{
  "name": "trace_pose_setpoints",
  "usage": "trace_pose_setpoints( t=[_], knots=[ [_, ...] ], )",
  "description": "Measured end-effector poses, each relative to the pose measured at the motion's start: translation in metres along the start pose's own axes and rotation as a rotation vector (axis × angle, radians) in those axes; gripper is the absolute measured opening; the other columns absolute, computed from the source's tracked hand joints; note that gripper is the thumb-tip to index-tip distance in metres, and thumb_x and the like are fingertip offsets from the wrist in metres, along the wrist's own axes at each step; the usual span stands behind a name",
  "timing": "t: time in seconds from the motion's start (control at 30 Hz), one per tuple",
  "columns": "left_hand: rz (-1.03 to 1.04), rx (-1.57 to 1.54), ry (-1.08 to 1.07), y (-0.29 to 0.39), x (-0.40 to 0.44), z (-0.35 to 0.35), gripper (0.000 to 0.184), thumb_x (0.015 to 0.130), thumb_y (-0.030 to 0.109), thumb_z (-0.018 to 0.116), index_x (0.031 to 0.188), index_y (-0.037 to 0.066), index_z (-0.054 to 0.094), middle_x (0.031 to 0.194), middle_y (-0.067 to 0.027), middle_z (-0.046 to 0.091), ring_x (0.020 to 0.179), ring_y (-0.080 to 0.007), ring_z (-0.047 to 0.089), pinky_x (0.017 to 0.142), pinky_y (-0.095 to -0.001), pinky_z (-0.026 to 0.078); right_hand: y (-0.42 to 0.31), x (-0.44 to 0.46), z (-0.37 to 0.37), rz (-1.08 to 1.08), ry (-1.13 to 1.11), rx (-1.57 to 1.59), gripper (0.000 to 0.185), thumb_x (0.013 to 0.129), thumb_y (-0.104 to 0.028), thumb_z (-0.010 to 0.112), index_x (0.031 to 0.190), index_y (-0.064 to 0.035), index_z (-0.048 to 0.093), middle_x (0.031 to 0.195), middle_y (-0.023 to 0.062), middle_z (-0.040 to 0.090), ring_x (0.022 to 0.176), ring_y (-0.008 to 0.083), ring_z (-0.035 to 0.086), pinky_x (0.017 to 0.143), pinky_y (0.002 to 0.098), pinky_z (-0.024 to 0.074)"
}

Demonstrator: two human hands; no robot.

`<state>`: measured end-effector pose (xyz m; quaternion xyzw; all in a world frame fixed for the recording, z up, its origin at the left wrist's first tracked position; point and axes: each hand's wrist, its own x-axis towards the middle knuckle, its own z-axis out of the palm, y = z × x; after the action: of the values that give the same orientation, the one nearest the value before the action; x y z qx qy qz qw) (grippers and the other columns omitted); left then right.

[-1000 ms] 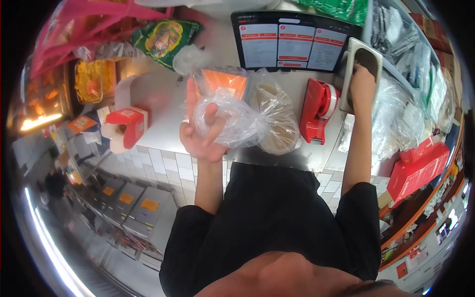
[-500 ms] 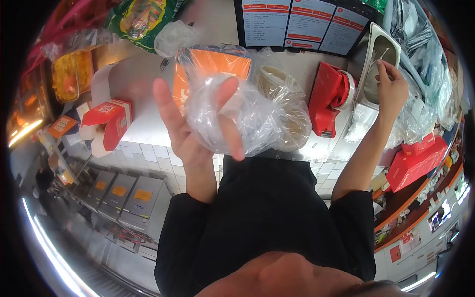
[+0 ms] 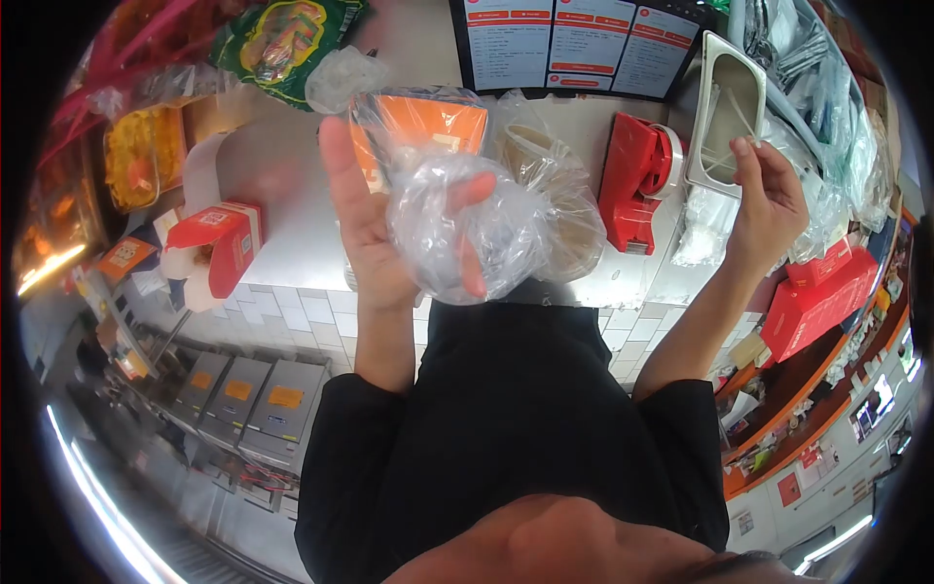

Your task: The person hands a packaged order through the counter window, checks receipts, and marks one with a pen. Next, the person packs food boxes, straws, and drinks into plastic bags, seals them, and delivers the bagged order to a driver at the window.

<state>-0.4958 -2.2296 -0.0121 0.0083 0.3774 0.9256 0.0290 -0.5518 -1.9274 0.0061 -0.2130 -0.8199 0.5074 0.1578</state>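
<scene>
My left hand [image 3: 375, 248] holds a puffed-up clear plastic bag [image 3: 506, 234] above the counter's front edge. Some of its fingers stick out past the bag, and the plastic is caught among them. What the bag contains is hard to make out. On the right, my right hand [image 3: 769, 200] pinches a thin whitish strip [image 3: 741, 115] between thumb and fingertips. That hand is over the near right side of a metal tray [image 3: 695, 127], inside which more thin pale strips show. Behind the held bag lies an orange-printed package [image 3: 428, 119] in clear plastic.
A brownish container in clear plastic [image 3: 555, 161] stands beside a red tape dispenser [image 3: 628, 185]. A screen [image 3: 584, 49] rises at the back. Left are a red food box [image 3: 229, 238] and a green bag [image 3: 282, 49]. Plastic bags [image 3: 832, 117] hang right, above a red box [image 3: 817, 307].
My right hand has drawn back slightly from the tray with the thin strip, which now shows longer. My left hand has shifted a little right with the bag. The camera view has moved slightly.
</scene>
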Motion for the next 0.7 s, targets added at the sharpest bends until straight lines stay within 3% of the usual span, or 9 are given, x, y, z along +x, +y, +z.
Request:
trace_pose_setpoints(
  t=[0.07, 0.2, 0.3, 0.4, 0.5, 0.6, 0.7],
  knots=[
    [-0.010, 0.015, 0.038, 0.000, 0.003, 0.003, 0.102, 0.074, -0.011, 0.058, 0.145, 0.026, -0.006, 0.120, -0.0268, 0.047, 0.091, -0.0331, 0.063, 0.051, -0.0340, 0.057, -0.004, 0.001, 0.000, -0.016, 0.009, -0.055, 0.018, 0.075, -0.006, 0.074, 0.088, 0.0053, 0.067, 0.078, 0.0073, 0.067, 0.070, 0.0101, 0.062, 0.065, 0.0191, 0.0475],
    [-0.029, 0.042, 0.098, 0.002, 0.006, 0.008, 0.109, 0.071, -0.013, 0.064, 0.145, 0.024, -0.006, 0.113, -0.0239, 0.056, 0.096, -0.0328, 0.063, 0.052, -0.0357, 0.060, 0.017, 0.015, -0.004, 0.071, -0.057, -0.533, 0.023, 0.077, -0.018, 0.070, 0.093, -0.0019, 0.070, 0.078, 0.0099, 0.068, 0.069, 0.0138, 0.064, 0.069, 0.0234, 0.0486],
    [-0.059, 0.049, 0.152, 0.006, 0.008, 0.015, 0.110, 0.069, -0.013, 0.065, 0.145, 0.023, -0.006, 0.107, -0.0226, 0.060, 0.095, -0.0308, 0.064, 0.051, -0.0339, 0.059, 0.028, 0.011, -0.013, 0.021, -0.054, -0.604, 0.020, 0.079, -0.017, 0.067, 0.094, -0.0049, 0.070, 0.081, 0.0100, 0.068, 0.072, 0.0152, 0.065, 0.068, 0.0265, 0.0490],
    [-0.074, 0.052, 0.174, 0.007, 0.010, 0.021, 0.112, 0.068, -0.014, 0.066, 0.145, 0.022, -0.007, 0.104, -0.0225, 0.061, 0.090, -0.0288, 0.065, 0.049, -0.0326, 0.058, 0.010, -0.005, -0.016, -0.047, 0.007, -0.443, 0.016, 0.081, -0.012, 0.065, 0.094, -0.0042, 0.069, 0.085, 0.0087, 0.067, 0.073, 0.0147, 0.062, 0.067, 0.0263, 0.0478],
    [-0.060, 0.057, 0.135, 0.004, 0.009, 0.024, 0.113, 0.068, -0.014, 0.067, 0.145, 0.022, -0.007, 0.105, -0.0223, 0.062, 0.083, -0.0258, 0.066, 0.049, -0.0311, 0.057, -0.036, -0.037, -0.003, -0.010, -0.140, -0.187, 0.011, 0.082, -0.007, 0.062, 0.091, -0.0034, 0.067, 0.086, 0.0074, 0.063, 0.073, 0.0149, 0.059, 0.067, 0.0258, 0.0462],
    [-0.036, 0.183, 0.082, 0.003, 0.006, 0.028, 0.113, 0.068, -0.014, 0.067, 0.145, 0.022, -0.008, 0.107, -0.0225, 0.061, 0.078, -0.0226, 0.066, 0.050, -0.0300, 0.056, -0.079, -0.070, 0.022, -0.426, -0.483, -0.239, 0.012, 0.075, 0.002, 0.064, 0.087, -0.0026, 0.064, 0.083, 0.0082, 0.059, 0.076, 0.0209, 0.059, 0.067, 0.0286, 0.0459],
    [-0.027, 0.334, 0.073, 0.004, 0.004, 0.029, 0.106, 0.069, -0.014, 0.065, 0.146, 0.018, 0.000, 0.109, -0.0197, 0.061, 0.081, -0.0200, 0.065, 0.055, -0.0286, 0.055, -0.092, -0.088, 0.040, -0.461, -0.628, -0.170, 0.016, 0.073, 0.001, 0.066, 0.088, -0.0040, 0.062, 0.082, 0.0090, 0.058, 0.075, 0.0245, 0.058, 0.067, 0.0329, 0.0473]
  ],
)
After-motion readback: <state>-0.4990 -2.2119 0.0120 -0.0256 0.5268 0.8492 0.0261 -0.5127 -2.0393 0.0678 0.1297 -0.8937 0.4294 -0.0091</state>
